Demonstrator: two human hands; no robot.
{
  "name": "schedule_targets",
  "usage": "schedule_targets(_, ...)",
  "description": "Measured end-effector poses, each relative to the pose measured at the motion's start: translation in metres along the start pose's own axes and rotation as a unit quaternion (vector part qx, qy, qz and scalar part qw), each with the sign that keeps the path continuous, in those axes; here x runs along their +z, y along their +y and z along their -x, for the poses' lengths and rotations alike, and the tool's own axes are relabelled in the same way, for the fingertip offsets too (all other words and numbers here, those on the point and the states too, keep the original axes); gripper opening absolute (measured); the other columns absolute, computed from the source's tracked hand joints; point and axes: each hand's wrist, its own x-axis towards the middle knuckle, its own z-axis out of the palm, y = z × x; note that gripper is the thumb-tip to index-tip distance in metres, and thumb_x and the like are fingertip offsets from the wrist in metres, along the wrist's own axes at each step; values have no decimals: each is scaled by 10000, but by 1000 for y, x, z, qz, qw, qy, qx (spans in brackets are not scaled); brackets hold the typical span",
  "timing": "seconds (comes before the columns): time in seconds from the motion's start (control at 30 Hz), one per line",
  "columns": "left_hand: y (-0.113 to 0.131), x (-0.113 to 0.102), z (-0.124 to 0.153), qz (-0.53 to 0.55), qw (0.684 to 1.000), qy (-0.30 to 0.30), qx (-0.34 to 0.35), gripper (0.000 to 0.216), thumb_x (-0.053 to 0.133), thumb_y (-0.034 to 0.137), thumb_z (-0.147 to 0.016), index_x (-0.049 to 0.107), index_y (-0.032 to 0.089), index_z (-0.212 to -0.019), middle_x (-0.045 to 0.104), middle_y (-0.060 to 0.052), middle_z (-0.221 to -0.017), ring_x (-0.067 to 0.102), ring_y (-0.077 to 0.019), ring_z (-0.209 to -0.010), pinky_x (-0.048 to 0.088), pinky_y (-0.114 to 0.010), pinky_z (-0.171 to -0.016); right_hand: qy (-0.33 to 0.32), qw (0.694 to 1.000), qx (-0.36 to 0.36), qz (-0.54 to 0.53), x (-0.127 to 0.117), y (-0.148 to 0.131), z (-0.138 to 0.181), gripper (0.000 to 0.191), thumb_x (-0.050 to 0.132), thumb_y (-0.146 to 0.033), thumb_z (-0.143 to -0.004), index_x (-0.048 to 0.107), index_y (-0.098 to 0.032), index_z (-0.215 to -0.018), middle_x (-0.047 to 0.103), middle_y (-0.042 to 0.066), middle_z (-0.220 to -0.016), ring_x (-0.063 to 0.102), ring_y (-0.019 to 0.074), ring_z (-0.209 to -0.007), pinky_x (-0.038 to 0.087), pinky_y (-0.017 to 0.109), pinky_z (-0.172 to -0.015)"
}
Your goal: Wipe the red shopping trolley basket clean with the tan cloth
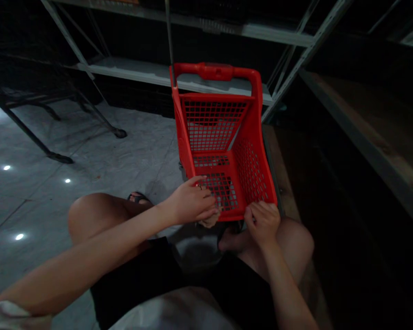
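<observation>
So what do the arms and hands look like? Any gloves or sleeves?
No gloves: the left hand and right hand are bare. The left arm is bare up to a pale short sleeve. The right arm is bare too; its sleeve, if any, is out of view.

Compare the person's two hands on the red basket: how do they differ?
The left hand lies over the near-left corner of the red basket, fingers onto the mesh; the right hand is curled at the near-right corner. The left hand reaches farther in than the right hand. Both grip the near rim.
</observation>
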Motion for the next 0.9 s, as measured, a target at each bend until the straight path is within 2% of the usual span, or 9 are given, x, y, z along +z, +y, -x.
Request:
schedule_targets(0.1,-56,-7,-9,-7,1000,-5,-25,378,428,411,-1077,699,235,-882,769,8,-877,702,-172,-941,332,-438,-1213,6,1000,-14,-16,-9,2,9,344,510,-153,-974,544,-214,-637,587,-10,-580,505,156,-602,351,356,-654)
schedule_targets(0.23,-153,-22,-24,-35,977,31,-206,332,502,408,-1019,711,239,-824,782,-14,-885,683,-212,-1011,333,-513,-1191,13,999,-25,-16,-9,5,9,348,509,-145,-970,531,-219,-630,573,-15,-577,497,158,-606,360,352,-667)
schedule_targets(0.33,-182,-26,-31,-59,955,63,-285,338,524,416,-1004,712,211,-813,773,-60,-896,679,-244,-996,334,-572,-1187,4,1000,-27,-1,-1,5,2,366,502,-132,-962,502,-222,-607,537,-17,-557,474,158,-606,342,351,-669)
schedule_targets(0.43,-145,-17,-27,-63,951,71,-293,360,489,375,-1032,707,178,-825,761,-87,-893,693,-234,-922,368,-549,-1184,-3,999,-28,18,10,7,-9,363,493,-143,-965,521,-220,-611,546,-8,-561,471,165,-632,328,356,-693)
schedule_targets(0.6,-8,14,-3,-24,973,94,-208,372,454,350,-1074,683,196,-824,720,-35,-798,691,-191,-811,453,-452,-1152,-49,998,7,26,24,8,-20,371,466,-169,-980,573,-212,-627,585,19,-599,481,182,-683,300,372,-716)
schedule_targets(0.67,28,22,5,-34,974,120,-190,337,484,355,-1070,674,205,-835,708,-28,-804,686,-175,-795,501,-393,-1099,-66,997,20,26,26,5,-22,364,467,-177,-982,595,-207,-642,595,24,-607,492,190,-697,301,374,-720)
schedule_targets(0.77,34,23,12,-68,979,131,-140,325,497,352,-1069,669,213,-830,694,-14,-782,673,-163,-766,513,-398,-1090,-91,995,42,29,28,-4,-26,370,459,-179,-986,608,-208,-649,622,35,-627,512,196,-716,305,370,-736)
schedule_targets(0.83,13,18,17,-71,987,114,-94,328,500,360,-1067,666,224,-819,691,-1,-766,666,-161,-771,491,-437,-1131,-107,992,60,30,30,-14,-32,380,450,-176,-992,624,-208,-655,647,42,-645,527,201,-730,303,368,-744)
schedule_targets(0.9,-13,13,23,-38,988,107,-105,313,527,391,-1053,654,244,-807,691,9,-765,667,-167,-808,480,-460,-1156,-126,989,77,26,36,-25,-43,386,444,-181,-1007,659,-199,-687,679,53,-672,548,207,-752,300,370,-752)
